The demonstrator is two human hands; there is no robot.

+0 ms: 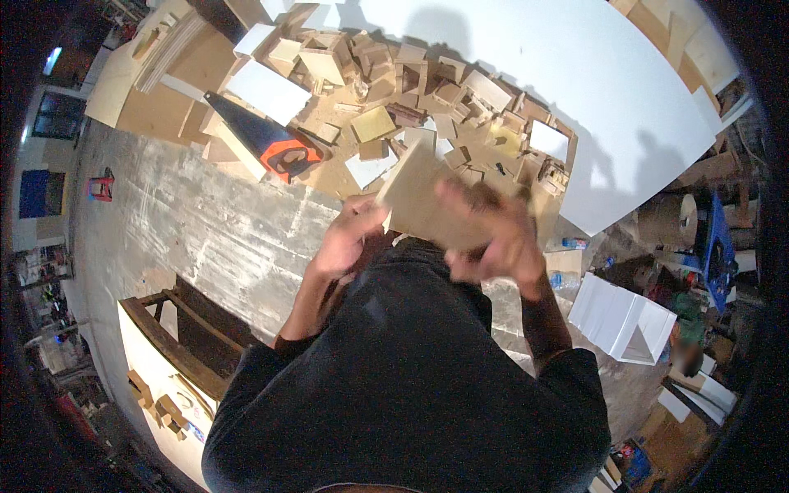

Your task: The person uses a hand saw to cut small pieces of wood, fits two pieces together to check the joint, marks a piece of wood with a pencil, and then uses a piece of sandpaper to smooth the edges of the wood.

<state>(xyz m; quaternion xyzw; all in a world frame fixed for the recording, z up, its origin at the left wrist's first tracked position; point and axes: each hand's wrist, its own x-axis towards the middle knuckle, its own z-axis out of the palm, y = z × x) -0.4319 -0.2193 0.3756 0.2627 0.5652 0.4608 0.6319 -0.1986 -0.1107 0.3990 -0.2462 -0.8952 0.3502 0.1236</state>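
In front of my body is a flat light-brown wooden board (417, 197), held tilted with one pale edge facing left. My left hand (352, 237) grips its left edge, the fingers closed and partly hidden behind it. Over the board's right side is my right hand (500, 234), blurred by motion, its fingers apart and nothing visible held in them. Whether the right fingertips touch the board, I cannot tell. Beyond the hands lies a heap of wood offcuts (374, 125), several of them box-shaped. A handsaw (255, 127) with a dark blade and orange-black handle rests left of the heap.
A large white sheet (526, 57) spreads behind the offcuts. White box-like panels (620, 319) stand at right, near a blue stool-like object (717, 255). At lower left is a dark wooden frame (168, 329). Stacked boards (164, 66) lie at far left on the concrete floor (189, 214).
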